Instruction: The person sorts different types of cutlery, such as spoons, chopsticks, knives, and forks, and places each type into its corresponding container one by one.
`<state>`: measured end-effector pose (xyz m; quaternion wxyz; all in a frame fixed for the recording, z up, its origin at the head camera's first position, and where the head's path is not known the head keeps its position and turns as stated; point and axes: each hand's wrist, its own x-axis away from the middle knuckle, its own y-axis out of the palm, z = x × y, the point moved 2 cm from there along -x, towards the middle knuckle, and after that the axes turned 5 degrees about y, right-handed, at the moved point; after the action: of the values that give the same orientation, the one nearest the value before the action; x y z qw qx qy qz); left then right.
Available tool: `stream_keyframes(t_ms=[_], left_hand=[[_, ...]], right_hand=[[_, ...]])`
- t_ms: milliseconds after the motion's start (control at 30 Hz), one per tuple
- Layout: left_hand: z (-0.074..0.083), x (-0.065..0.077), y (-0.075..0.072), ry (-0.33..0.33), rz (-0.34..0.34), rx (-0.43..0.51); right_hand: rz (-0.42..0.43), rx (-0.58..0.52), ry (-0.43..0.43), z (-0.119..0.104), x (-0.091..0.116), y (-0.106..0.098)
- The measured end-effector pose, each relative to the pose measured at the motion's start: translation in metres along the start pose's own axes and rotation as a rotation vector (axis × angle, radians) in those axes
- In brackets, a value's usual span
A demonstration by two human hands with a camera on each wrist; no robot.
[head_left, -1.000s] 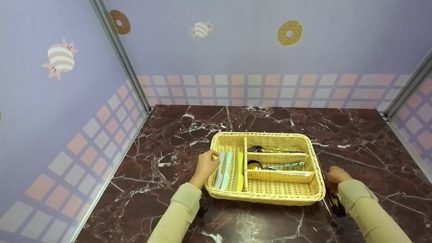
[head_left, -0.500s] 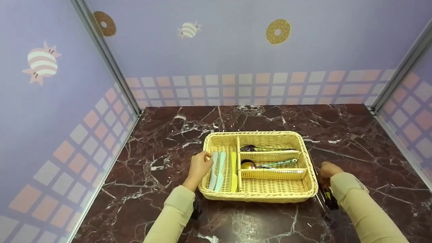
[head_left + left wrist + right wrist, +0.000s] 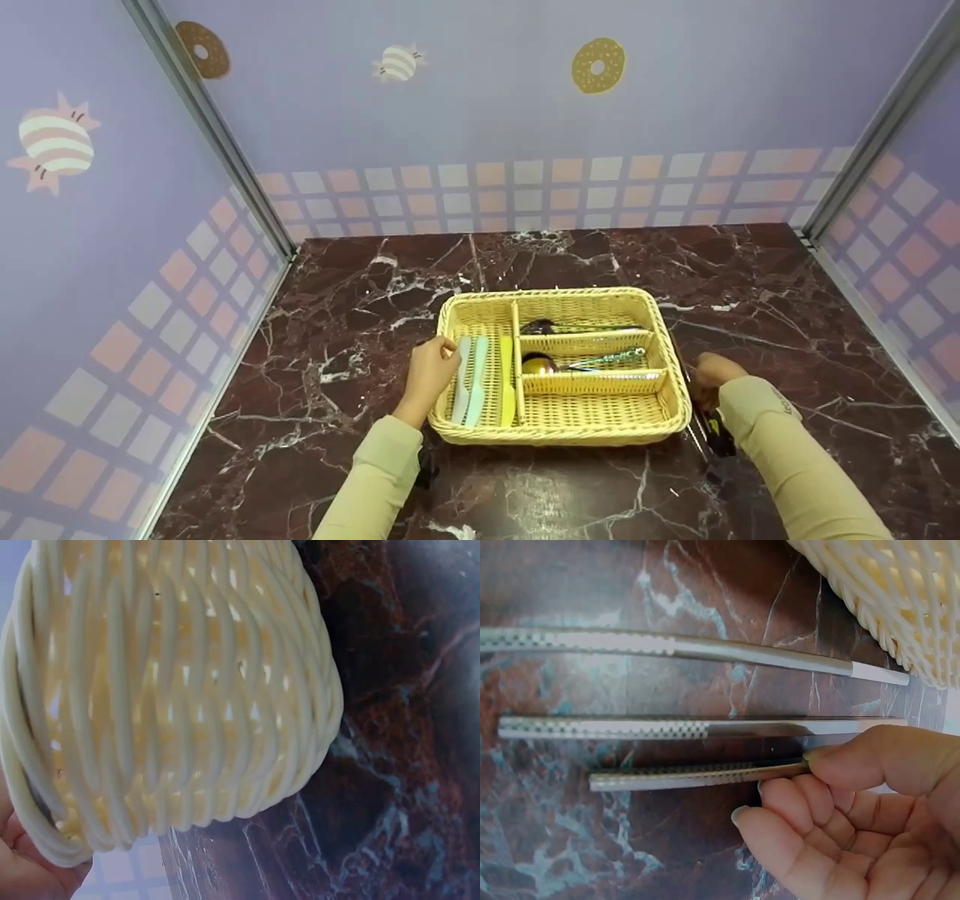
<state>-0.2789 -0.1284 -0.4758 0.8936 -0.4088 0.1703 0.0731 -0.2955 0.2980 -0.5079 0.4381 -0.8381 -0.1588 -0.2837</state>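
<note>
A pale yellow woven basket (image 3: 555, 435) with compartments sits on the marble table. My left hand (image 3: 430, 375) holds its left rim between thumb and fingers; the left wrist view shows the woven wall (image 3: 180, 690) up close. To the right of the basket, my right hand (image 3: 855, 817) pinches the end of a metal chopstick (image 3: 660, 778) with a dotted pattern. Two more metal chopsticks lie alongside, a middle one (image 3: 604, 727) and one nearer the basket (image 3: 592, 640). The head view mostly hides the right hand's fingers.
In the basket's left compartment lie a whitish knife (image 3: 460, 390), a mint knife (image 3: 477, 382) and a yellow knife (image 3: 508, 382). A dark spoon (image 3: 538, 326) and a shiny spoon (image 3: 540, 364) occupy right-hand compartments. Patterned walls (image 3: 487, 105) enclose the table (image 3: 360, 300).
The whole head view has shifted, so the basket and both hands appear further left. Both hands keep about the same places beside the basket.
</note>
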Motion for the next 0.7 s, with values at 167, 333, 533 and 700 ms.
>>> stream_keyframes(t_ms=[167, 333, 533, 700], left_hand=[[-0.002, -0.001, -0.001, 0.0, -0.011, -0.001], [-0.002, -0.001, -0.001, -0.022, -0.019, 0.009], [0.0, -0.001, -0.001, -0.003, -0.043, 0.002], [0.001, -0.003, 0.001, -0.002, -0.055, -0.007]], right_hand=[[0.013, -0.073, 0.023, 0.003, -0.001, 0.003], [0.061, -0.073, 0.001, 0.005, -0.002, 0.004], [0.083, -0.16, -0.006, 0.015, 0.002, 0.008], [0.072, -0.314, -0.009, 0.029, 0.005, 0.009]])
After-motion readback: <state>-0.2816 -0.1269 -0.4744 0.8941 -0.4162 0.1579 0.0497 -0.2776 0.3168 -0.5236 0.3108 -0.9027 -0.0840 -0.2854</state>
